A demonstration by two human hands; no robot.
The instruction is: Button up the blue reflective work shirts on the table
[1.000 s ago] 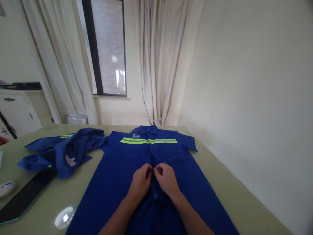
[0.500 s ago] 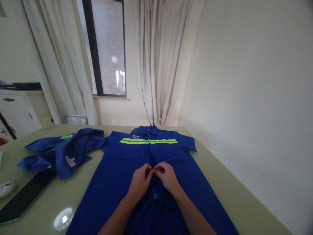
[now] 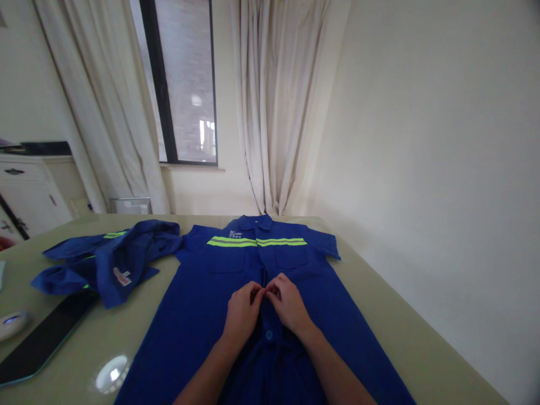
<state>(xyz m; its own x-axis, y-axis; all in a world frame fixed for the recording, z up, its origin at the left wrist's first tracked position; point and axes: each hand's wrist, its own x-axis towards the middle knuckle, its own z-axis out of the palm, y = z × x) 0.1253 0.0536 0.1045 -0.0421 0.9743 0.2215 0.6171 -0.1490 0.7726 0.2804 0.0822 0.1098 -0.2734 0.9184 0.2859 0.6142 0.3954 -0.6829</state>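
A blue short-sleeved work shirt (image 3: 202,304) lies spread face up, its collar at the far end and a yellow-green reflective band (image 3: 278,242) across the chest. Over its front opening, below the chest pockets, both hands pinch the placket. My left hand (image 3: 243,309) has thumb and forefinger closed on the cloth edge. Fingertip to fingertip with it, my right hand (image 3: 289,304) is closed on the same spot. Whatever lies between the fingertips is too small to make out. One button (image 3: 269,335) shows on the placket nearer to me.
To the left lies a second, crumpled blue garment (image 3: 113,264), partly over a long black board (image 3: 46,337). A white computer mouse (image 3: 13,325) is at the left edge. The greenish table (image 3: 405,332) meets a wall at right; curtains (image 3: 274,101) hang behind.
My right hand's knuckles have risen slightly while its fingertips stay at the placket. My left hand is almost still, and the shirt lies as before.
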